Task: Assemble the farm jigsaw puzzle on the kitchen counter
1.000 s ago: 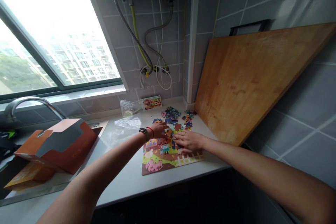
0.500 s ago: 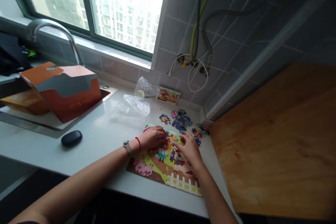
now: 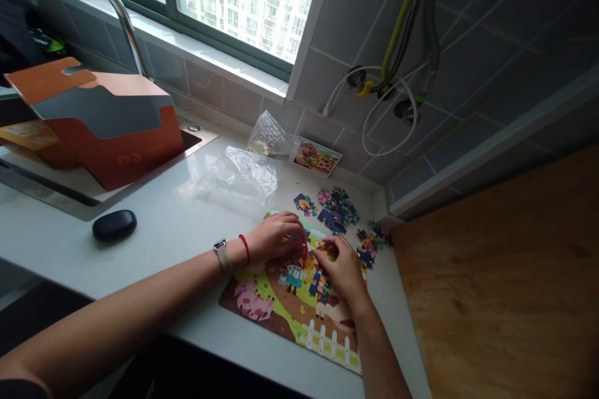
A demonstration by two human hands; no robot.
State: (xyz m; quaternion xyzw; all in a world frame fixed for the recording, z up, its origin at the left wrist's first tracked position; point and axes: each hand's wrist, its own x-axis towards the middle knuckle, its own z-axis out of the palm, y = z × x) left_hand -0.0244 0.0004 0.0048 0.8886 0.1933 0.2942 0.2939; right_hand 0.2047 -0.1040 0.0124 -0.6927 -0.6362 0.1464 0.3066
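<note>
Head view: right hand (image 3: 345, 269), flatter earlier, arches over colourful flat jigsaw (image 3: 298, 304), suggesting finer handling; left hand (image 3: 274, 238) curls leftward of it; grasps unclear.

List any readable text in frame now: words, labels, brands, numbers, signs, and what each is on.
"3": orange cardboard box, tone on tone; the character before it is unclear, maybe 0 or C.
Picture card against the wall: any lettering too small to read.
Yellow-orange package: pale marking, too blurred.
Jigsaw puzzle: no text I can make out.
</note>
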